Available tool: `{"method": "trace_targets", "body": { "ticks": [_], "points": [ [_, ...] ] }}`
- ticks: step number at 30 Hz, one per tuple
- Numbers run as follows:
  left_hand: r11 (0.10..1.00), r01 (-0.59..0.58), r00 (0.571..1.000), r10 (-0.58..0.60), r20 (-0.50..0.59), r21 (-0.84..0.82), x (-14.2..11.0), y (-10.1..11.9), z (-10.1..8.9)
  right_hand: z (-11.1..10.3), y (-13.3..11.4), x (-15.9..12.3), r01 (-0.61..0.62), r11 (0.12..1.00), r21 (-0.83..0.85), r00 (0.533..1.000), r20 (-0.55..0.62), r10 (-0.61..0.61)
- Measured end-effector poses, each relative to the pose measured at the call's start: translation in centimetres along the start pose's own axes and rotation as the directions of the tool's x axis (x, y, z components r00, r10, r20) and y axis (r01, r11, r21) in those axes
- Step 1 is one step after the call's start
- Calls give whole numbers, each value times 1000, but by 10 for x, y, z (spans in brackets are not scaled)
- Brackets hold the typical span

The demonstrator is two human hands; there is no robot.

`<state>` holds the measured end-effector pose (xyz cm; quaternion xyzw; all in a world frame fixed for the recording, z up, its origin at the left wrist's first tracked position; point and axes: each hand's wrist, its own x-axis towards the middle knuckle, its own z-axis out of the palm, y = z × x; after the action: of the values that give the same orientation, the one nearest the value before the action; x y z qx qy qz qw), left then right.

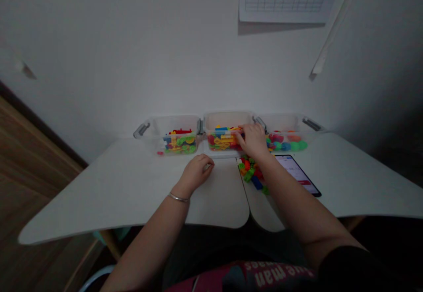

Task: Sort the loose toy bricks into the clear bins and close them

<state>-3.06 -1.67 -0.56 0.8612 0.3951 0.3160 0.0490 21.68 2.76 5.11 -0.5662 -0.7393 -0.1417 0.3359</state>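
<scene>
My right hand (pixel 254 141) reaches over the front right of the middle clear plastic box (pixel 228 119). Its thumb and forefinger are apart beside the plastic building pieces (pixel 225 139) inside, yellow, blue and red; the other fingertips are partly hidden. My left hand (pixel 195 174), wearing a bracelet at the wrist, rests on the white table (pixel 132 195) in front of the boxes. Its fingers curl in towards the thumb, and nothing shows in them. Beneath my right wrist lies a loose pile of colourful building pieces (pixel 248 172), partly covered by the forearm.
A left clear box (pixel 175 122) holds mixed coloured pieces; a right clear box (pixel 286 122) holds rounder green, blue and red ones. A lit phone or tablet (pixel 299 175) lies right of my forearm. The wall (pixel 132 54) rises behind. Two rounded table edges meet near my lap.
</scene>
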Motion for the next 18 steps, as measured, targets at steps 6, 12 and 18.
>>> {"method": "trace_targets", "body": {
  "ticks": [6,12,18],
  "points": [
    [1000,-7,1000,7,5,-2,0,1,-1,0,2,-3,33,998,53,999,-10,-33],
    [1000,-5,1000,5,-2,-13,-1,0,-1,-4,8,-12,37,982,183,999,-42,-30],
    [1000,-3,1000,3,-9,-19,-1,0,-1,-16,6,-37,29,961,277,994,-109,2]
  ]
}}
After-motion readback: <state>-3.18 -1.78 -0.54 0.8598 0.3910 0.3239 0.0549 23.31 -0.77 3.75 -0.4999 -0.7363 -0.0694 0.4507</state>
